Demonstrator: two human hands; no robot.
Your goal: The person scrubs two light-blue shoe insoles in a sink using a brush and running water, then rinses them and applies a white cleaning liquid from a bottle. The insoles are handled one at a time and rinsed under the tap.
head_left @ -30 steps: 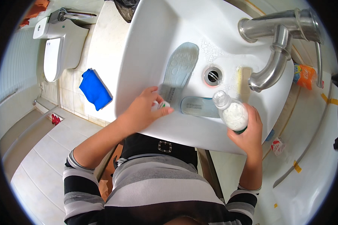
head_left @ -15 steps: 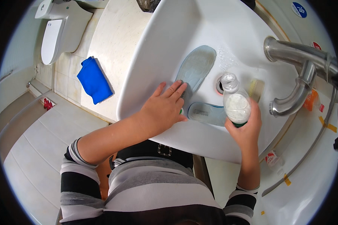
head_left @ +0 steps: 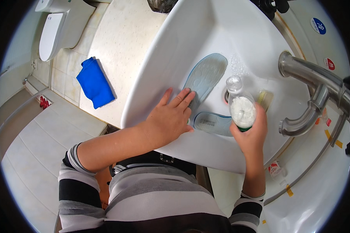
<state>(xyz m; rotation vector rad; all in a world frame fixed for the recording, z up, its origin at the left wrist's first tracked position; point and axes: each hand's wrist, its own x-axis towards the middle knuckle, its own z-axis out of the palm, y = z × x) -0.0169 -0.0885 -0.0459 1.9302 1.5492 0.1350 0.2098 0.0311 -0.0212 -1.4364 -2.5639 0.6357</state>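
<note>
My left hand lies on the heel end of a pale blue shoe insole in the white washbasin. Its fingers are stretched out and a little apart. A small green-and-white piece peeks out by the thumb, too covered to name. With my right hand I grip a clear plastic bottle holding white powder, its uncapped mouth pointing away from me. A second insole lies nearer me, its right end hidden behind the bottle and hand.
A scrub brush rests right of the bottle, which partly hides the drain. The metal faucet reaches over the basin's right side. Suds sit beyond the insole. A folded blue cloth lies on the counter at left.
The bottle in my right hand has tipped slightly toward upper left, and more of its powder shows. My left hand stays on the insole. The whole view has shifted a little.
</note>
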